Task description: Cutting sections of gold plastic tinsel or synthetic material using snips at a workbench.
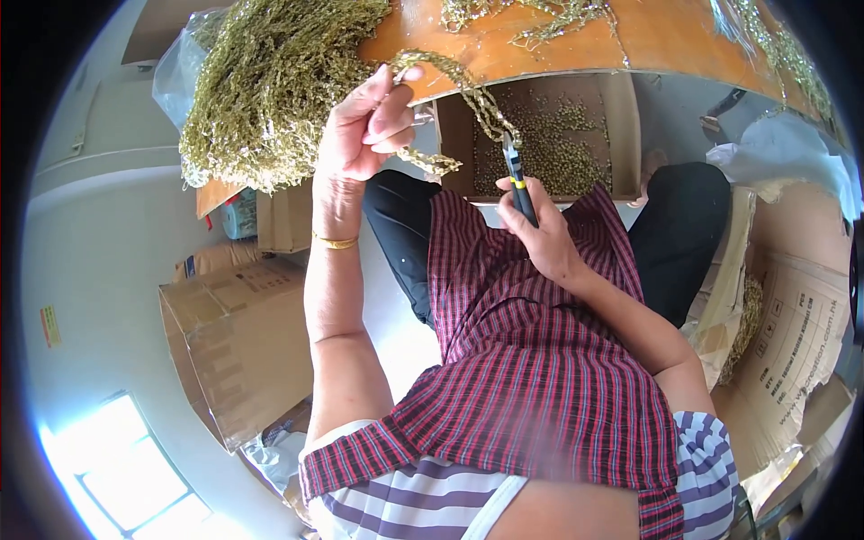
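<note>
My left hand is raised beside the table edge, its fingers pinched on a strand of gold beaded garland. The strand arches over to the right, and a loose end hangs below the hand. My right hand is wrapped round the dark handles of a pair of pliers with a yellow band. The pliers point up, and their jaws meet the right end of the garland. Whether the jaws are closed on it is too small to tell.
A big heap of gold garland overhangs the left of the wooden table. Below the table edge sits an open cardboard box with many small gold pieces. Cardboard cartons stand at left, with another torn carton at right.
</note>
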Motion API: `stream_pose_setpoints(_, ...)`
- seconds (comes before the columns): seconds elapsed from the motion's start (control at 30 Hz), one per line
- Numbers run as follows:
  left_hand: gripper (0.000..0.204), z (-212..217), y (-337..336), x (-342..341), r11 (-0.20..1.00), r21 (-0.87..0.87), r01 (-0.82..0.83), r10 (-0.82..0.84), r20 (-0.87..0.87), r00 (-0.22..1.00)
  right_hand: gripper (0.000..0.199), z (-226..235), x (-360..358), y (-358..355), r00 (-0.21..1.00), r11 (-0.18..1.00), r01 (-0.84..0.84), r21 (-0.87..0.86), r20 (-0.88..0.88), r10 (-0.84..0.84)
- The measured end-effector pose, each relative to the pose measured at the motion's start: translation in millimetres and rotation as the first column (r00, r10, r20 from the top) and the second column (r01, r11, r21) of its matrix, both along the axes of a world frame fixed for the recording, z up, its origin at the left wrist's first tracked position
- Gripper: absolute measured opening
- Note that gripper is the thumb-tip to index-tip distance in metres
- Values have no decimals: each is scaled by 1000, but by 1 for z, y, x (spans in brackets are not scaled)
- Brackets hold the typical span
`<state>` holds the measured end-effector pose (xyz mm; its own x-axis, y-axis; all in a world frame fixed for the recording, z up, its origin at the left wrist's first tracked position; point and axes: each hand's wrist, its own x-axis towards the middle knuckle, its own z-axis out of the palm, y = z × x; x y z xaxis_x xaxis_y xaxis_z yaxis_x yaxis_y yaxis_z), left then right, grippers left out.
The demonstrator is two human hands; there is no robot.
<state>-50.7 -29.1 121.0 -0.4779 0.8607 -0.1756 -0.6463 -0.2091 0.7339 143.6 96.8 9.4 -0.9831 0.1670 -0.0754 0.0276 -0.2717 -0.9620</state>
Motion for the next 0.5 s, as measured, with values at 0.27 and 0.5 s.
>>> stream_pose_setpoints(0.27, 34, -15, 15, 14, 993, -16, 113, -112, 59, 992, 36, 26, -50, -7, 994, 993, 4, -119, -105, -17)
stream_pose_setpoints(0.5, 30, -31, 17, 27, 961, 246, -126, 111, 74, 991, 32, 27, -48, 6, 962, 707, 242, -665, 68, -265)
